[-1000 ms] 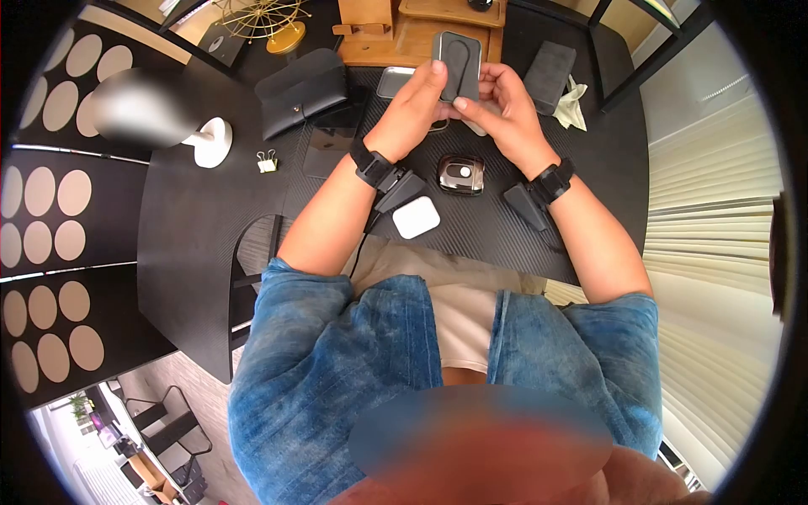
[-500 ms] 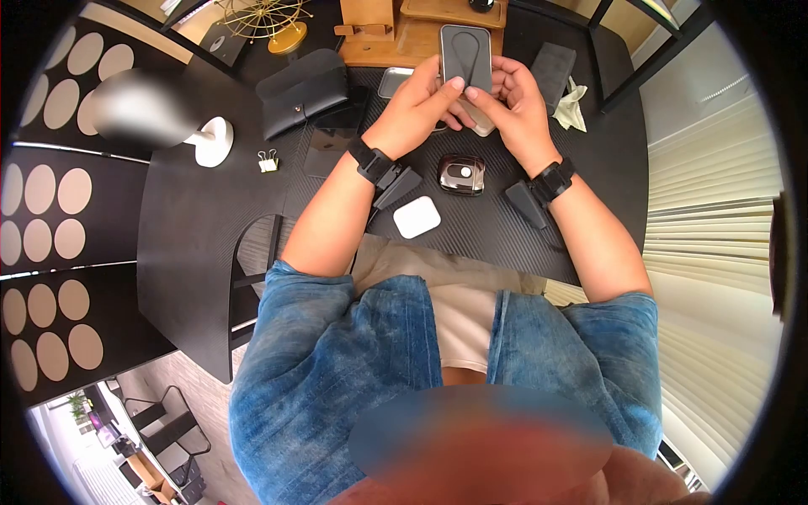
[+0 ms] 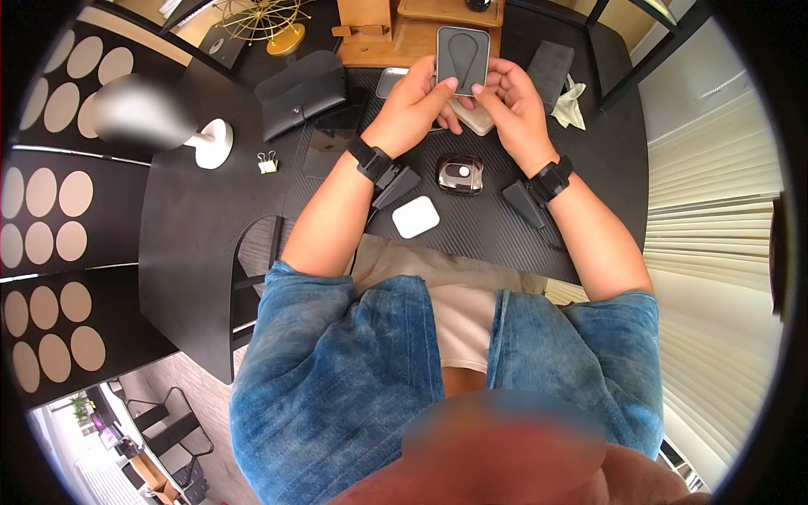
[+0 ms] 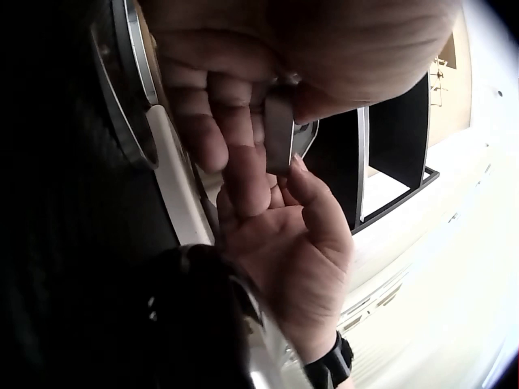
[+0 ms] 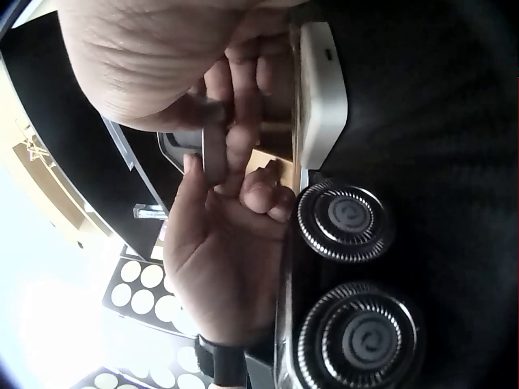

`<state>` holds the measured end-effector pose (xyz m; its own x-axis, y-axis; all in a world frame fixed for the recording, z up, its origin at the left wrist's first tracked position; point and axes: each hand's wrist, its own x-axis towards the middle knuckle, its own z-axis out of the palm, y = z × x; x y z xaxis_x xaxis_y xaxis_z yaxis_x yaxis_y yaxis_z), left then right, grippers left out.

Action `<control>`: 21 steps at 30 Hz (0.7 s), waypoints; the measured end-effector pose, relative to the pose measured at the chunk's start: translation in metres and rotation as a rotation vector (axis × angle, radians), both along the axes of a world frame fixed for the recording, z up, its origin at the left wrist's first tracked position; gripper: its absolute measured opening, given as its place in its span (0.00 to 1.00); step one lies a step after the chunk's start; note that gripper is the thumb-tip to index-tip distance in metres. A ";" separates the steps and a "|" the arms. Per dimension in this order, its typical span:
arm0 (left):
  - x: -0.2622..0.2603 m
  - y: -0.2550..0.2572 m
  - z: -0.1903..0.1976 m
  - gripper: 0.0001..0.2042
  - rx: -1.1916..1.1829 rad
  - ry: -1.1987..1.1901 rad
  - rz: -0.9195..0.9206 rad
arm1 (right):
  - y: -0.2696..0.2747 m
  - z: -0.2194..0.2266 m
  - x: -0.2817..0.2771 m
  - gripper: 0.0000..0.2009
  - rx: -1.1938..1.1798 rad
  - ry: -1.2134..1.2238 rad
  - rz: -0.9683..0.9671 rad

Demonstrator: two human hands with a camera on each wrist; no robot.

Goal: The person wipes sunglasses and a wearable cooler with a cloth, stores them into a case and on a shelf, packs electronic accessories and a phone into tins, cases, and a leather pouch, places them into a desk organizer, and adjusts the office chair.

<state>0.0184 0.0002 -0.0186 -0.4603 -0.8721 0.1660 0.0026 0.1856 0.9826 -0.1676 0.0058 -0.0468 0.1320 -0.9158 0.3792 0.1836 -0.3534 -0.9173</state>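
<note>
Tin [image 3: 462, 61]: raised over counter [image 3: 194, 219], toward far edge
Left hand [image 3: 408, 109]: half-curled, pinching tin
Right hand [image 3: 518, 114]: half-curled, pinching tin
Nearer: shaver [image 3: 460, 175], white case [image 3: 416, 217]
Partly hidden: pale box [image 3: 476, 119]

No text, label, brand or number can be read in any of the 3 views. In the right wrist view, 2 round metal heads [image 5: 346, 217] [image 5: 365, 339] each carry a curled, spiral-like mark at the centre, with no legible letters or digits. In the head view, a small pale mark stands on the dark flat object [image 3: 220, 50] at the back left of the desk [image 3: 202, 219], too small to make out.
</note>
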 end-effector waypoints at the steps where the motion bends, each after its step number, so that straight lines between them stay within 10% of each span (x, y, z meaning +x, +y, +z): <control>1: 0.000 0.000 -0.001 0.15 -0.008 -0.023 0.013 | 0.000 -0.001 0.000 0.19 0.004 0.012 -0.018; 21: 0.009 -0.002 0.006 0.13 -0.334 -0.358 0.421 | -0.013 -0.010 -0.004 0.18 -0.044 -0.095 -0.176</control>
<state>0.0276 -0.0022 -0.0125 -0.1670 -0.9183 0.3589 -0.4548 0.3947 0.7983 -0.1714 -0.0075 -0.0573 -0.0672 -0.9037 0.4228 0.2008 -0.4273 -0.8815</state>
